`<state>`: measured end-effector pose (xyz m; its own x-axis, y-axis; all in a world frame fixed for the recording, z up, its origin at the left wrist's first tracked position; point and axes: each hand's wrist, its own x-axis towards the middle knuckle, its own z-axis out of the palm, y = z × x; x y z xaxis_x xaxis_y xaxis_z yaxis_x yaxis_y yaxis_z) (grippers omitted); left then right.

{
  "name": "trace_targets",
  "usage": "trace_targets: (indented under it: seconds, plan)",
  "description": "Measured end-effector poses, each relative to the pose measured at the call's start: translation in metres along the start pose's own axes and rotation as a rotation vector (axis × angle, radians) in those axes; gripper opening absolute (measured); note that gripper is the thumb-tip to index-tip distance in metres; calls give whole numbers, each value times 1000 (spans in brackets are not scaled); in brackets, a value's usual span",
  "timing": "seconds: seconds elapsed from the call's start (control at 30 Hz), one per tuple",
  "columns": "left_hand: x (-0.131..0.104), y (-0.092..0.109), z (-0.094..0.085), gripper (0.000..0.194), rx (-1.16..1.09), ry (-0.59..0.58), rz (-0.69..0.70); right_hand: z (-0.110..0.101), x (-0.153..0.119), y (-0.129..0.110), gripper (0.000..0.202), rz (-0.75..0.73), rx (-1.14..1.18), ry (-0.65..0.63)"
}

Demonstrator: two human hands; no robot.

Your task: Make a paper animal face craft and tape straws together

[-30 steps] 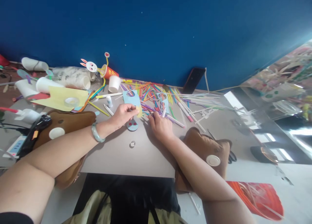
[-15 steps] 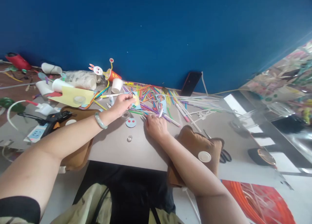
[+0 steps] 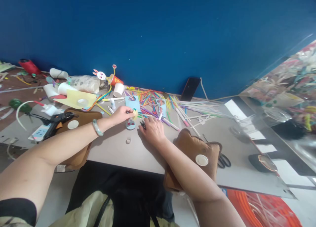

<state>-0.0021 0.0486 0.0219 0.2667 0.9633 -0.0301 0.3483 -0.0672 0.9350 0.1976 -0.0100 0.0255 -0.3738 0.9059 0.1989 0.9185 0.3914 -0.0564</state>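
Note:
My left hand [image 3: 123, 115], with a bangle on its wrist, is closed in a pinch on a small yellow piece of paper [image 3: 135, 114]. Just below it lies a round blue paper disc [image 3: 130, 124] with red spots. To the right, my right hand [image 3: 153, 129] is closed low over the table. A slim white pen [image 3: 160, 115] pokes up behind its knuckles, and a dark tip [image 3: 143, 124] shows at the fingertips. A small clear round piece [image 3: 128, 140] rests nearer me. Behind the left hand is a light blue card [image 3: 132, 103].
Coloured sticks [image 3: 148, 100] spread along the wall. White paper cups [image 3: 118, 90] and a rabbit-face figure [image 3: 101, 75] stand at the back left. A phone [image 3: 190, 89] leans on the wall. Brown cushions [image 3: 95, 116] [image 3: 192, 144] and scissors [image 3: 224, 161] lie nearer the sides.
My left hand has moved nearer me with the yellow paper, down to the blue disc. My right hand has shifted slightly left, and a dark tip now shows at its fingers.

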Motion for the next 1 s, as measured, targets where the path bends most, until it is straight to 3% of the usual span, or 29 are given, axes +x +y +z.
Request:
trace_targets:
  seconds: [0.17, 0.3, 0.43, 0.7, 0.83, 0.9, 1.0]
  plan:
    - [-3, -7, 1, 30, 37, -108, 108, 10, 2, 1, 29, 96, 438, 120]
    - [-4, -5, 1, 30, 118, -110, 204, 19, 5, 0, 27, 130, 683, 182]
    - [-4, -3, 4, 25, 138, -93, 266, 25, 8, -3, 23, 149, 844, 159]
    - [-4, -3, 6, 22, 194, -114, 264, 31, 12, -5, 26, 176, 913, 129]
    - [-1, -1, -4, 17, 381, -79, 328, 31, 11, -4, 21, 168, 836, 132]
    - [0, -2, -9, 17, 499, -75, 432, 30, 9, -4, 17, 117, 787, 138]
    - [3, -8, -14, 22, 633, -127, 413, 28, 7, -6, 16, -62, 668, 148]
